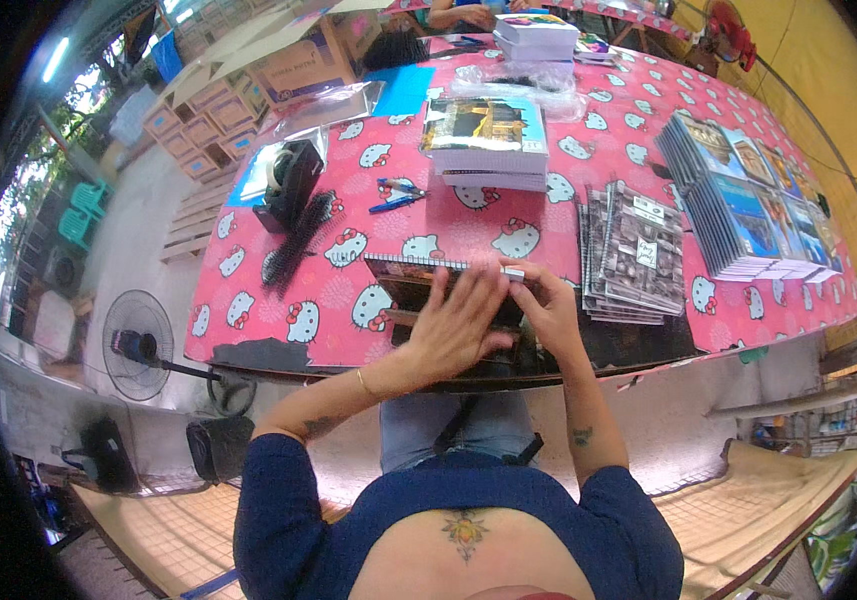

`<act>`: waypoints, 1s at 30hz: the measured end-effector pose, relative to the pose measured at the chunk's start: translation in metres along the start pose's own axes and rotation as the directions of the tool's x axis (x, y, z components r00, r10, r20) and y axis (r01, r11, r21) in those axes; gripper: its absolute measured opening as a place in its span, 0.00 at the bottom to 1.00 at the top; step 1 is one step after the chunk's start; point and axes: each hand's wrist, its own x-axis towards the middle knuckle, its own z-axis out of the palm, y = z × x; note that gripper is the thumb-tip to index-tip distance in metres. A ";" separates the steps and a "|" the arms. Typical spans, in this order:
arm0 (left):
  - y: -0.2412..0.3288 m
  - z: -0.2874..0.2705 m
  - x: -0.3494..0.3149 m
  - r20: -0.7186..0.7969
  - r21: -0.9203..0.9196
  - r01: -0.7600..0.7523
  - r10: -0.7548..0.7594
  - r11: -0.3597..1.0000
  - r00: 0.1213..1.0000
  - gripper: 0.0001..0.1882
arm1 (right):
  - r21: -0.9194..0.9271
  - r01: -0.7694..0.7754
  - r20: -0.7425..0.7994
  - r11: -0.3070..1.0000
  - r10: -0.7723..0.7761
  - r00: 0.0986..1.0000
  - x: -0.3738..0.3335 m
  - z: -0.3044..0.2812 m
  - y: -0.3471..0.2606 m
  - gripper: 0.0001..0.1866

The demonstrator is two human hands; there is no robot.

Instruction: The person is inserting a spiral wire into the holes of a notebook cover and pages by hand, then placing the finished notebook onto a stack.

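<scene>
- Nearest the camera, navy top (293,500) with wide neckline, colourful flower-like tattoo (464,535) on the bare skin inside it; blue jeans (408,430) just this side of the landmark, a spiral-bound notebook.
- Spiral-bound notebook (413,287), dark picture cover, at the near edge of the surface (548,225), wire binding along its far side, under both hands.
- Left hand (463,315) laid palm down across the notebook, fingers extended and slightly parted, thumb pointing right; thin gold bracelet (363,381) at the wrist.
- Right hand (546,305) with fingers bent at the right end of the notebook's wire edge, close beside left fingertips; cannot tell whether pinching.
- Just right of the notebook, overlapping pile of grey photo-cover spiral notebooks (645,255); farther right, stacks of blue picture-cover spiral books (748,215).
- Beyond the notebook, blue-handled pliers (396,203) and a stack of picture-cover booklets (488,140); farther out, crumpled clear plastic (553,95) and flat blue sheet (403,92).
- Left of the notebook and beyond, black tape dispenser (293,190) touching black binding wires (298,245).
- Well left of the notebook, off the surface, round floor fan (138,345); farther beyond, stacked cardboard boxes (213,115) on a wooden pallet (193,225).
</scene>
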 end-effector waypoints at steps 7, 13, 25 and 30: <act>-0.010 -0.020 0.034 -0.022 -0.006 0.153 -0.154 0.988 0.988 0.45 | -0.099 -0.059 -0.032 0.993 0.056 0.998 -0.002 -0.003 0.004 0.11; -0.007 -0.031 0.039 -0.047 -0.257 0.163 -0.181 0.952 0.982 0.40 | -0.122 -0.076 -0.060 0.990 0.069 0.996 -0.003 -0.008 0.004 0.11; -0.026 -0.043 0.047 -0.239 -0.452 0.074 -0.200 0.889 0.950 0.07 | -0.257 -0.121 0.284 0.959 0.195 0.939 0.039 -0.039 -0.042 0.09; -0.024 -0.051 0.047 -0.185 -0.420 0.108 -0.202 0.901 0.962 0.11 | -0.387 0.099 0.416 0.917 0.078 0.906 0.054 -0.036 -0.058 0.05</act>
